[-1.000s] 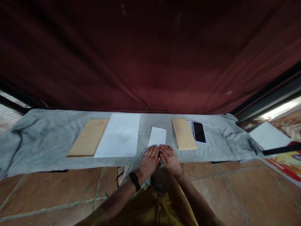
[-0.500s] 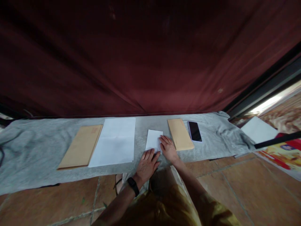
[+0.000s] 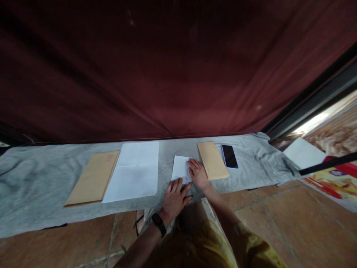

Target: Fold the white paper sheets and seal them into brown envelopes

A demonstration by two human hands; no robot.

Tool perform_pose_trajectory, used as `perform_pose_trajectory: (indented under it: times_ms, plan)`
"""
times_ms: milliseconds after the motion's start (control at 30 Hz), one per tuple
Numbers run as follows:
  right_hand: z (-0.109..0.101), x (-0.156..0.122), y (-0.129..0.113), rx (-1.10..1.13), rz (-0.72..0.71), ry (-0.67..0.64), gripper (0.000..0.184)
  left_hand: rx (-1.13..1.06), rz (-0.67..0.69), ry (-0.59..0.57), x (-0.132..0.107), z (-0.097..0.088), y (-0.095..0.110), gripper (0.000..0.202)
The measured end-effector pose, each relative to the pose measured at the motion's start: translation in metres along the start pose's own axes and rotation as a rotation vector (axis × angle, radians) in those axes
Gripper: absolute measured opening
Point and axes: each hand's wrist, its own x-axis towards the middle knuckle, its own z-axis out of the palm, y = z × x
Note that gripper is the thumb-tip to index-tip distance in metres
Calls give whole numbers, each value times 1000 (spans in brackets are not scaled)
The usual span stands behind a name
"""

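Note:
A small folded white paper [image 3: 180,167] lies on the grey cloth in front of me. My left hand [image 3: 174,199], with a dark band on its wrist, rests its spread fingers on the paper's near edge. Over the right edge of the same paper lies my right hand [image 3: 198,175], its fingers stretched out flat. Just right of that hand is a stack of brown envelopes [image 3: 212,160]. To the left, large white sheets [image 3: 136,171] with a crease across them overlap the edge of a bigger brown envelope stack [image 3: 93,176].
A phone [image 3: 230,156] lies right of the small envelopes. The grey cloth [image 3: 33,186] covers a narrow surface, with a dark red curtain [image 3: 167,93] along its back. A dark metal bar [image 3: 329,165] and a red-yellow package [image 3: 337,182] are at the right. Tiled floor [image 3: 279,223] shows below.
My right hand has moved slightly up along the paper's right edge, covering more of its upper right corner. My left hand stays at the near edge. The view has shifted slightly.

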Motion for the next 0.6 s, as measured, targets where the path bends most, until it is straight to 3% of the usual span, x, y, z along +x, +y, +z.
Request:
perform_pose_trajectory:
  times_ms: [300,600]
  plan:
    - [-11,-48,-12,10,-94,-29,48,-14,14,-13,-1,-4,1,45]
    - [-16,-56,-19,42,-77,-12,42,-31,7,-30,5,-5,-5,41]
